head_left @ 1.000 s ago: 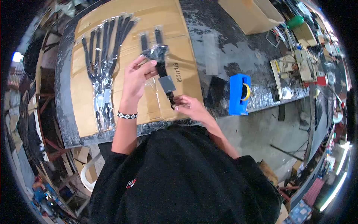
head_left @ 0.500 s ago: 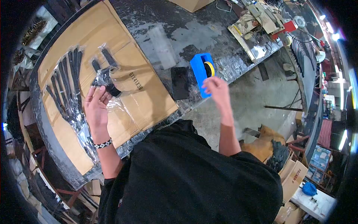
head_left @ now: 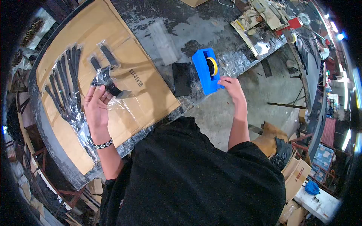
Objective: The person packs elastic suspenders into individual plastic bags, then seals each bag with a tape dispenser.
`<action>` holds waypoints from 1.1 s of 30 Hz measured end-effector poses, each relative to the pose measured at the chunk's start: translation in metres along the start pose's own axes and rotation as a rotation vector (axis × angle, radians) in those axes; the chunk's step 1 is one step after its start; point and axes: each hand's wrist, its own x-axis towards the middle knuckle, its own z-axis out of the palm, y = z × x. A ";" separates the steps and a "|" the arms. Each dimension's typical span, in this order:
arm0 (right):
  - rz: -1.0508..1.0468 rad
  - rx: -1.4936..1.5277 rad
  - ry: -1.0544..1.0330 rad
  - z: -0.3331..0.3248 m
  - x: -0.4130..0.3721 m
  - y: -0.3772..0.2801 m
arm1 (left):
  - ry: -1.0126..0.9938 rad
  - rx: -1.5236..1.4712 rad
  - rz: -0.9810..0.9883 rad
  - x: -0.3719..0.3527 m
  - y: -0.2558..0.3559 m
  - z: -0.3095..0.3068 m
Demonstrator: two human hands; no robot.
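Note:
My left hand point(head_left: 98, 107) holds a plastic-wrapped black piece point(head_left: 108, 81) over the cardboard sheet point(head_left: 151, 100), thumb and fingers pinched on its lower end. Left of it lie several long black strips in clear plastic point(head_left: 68, 83). At the front end of the blue tape dispenser point(head_left: 206, 77), my right hand point(head_left: 232, 87) has its thumb and fingers pinched together; whatever is between them is too small to make out. A yellow-edged tape roll point(head_left: 212, 66) sits in the dispenser.
A dark phone point(head_left: 181, 79) lies between cardboard and dispenser. Behind it is a clear plastic sheet point(head_left: 163, 43). A machine point(head_left: 264, 22) stands at the table's back right. An open carton point(head_left: 296, 180) is at the lower right.
My right hand has moved right and slightly down to the dispenser's front end, its fingers now pinched. My left hand has stayed nearly in place on the wrapped piece.

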 end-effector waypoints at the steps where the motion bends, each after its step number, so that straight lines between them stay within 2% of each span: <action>1: 0.015 0.044 0.007 0.000 -0.001 -0.004 | -0.004 0.000 -0.001 0.001 0.000 0.000; 4: -0.089 -0.023 0.011 -0.010 -0.003 -0.011 | 0.004 0.013 -0.005 -0.002 0.002 0.007; 8: -0.053 -0.198 -0.061 -0.023 -0.023 -0.010 | -0.034 -0.013 -0.008 0.004 0.000 -0.003; 11: -0.005 -0.222 -0.048 -0.021 -0.033 0.009 | -0.061 -0.047 -0.014 0.006 -0.003 -0.011; 14: -0.126 -0.178 0.063 -0.006 -0.038 0.027 | -0.047 -0.047 -0.020 0.004 -0.004 -0.005; 17: -0.216 -0.153 0.069 -0.004 -0.038 0.052 | -0.016 -0.040 -0.014 0.000 -0.004 0.003; 20: 0.040 -0.053 0.084 0.012 -0.058 0.073 | 0.017 -0.035 -0.023 0.003 -0.006 -0.005; 23: 0.059 0.088 -0.001 0.064 -0.077 0.007 | -0.007 -0.043 -0.071 0.006 -0.013 -0.010; 27: -0.188 0.286 -0.371 0.138 -0.085 -0.115 | -0.022 -0.030 -0.061 0.001 -0.018 0.007; 29: -0.350 0.226 -0.460 0.165 -0.088 -0.162 | -0.016 -0.010 -0.067 -0.004 -0.018 0.015; 30: -0.355 0.248 -0.475 0.177 -0.094 -0.187 | 0.027 0.074 -0.084 -0.004 -0.019 0.018; 33: -0.364 0.272 -0.523 0.206 -0.099 -0.233 | -0.018 0.033 -0.063 -0.005 -0.023 0.015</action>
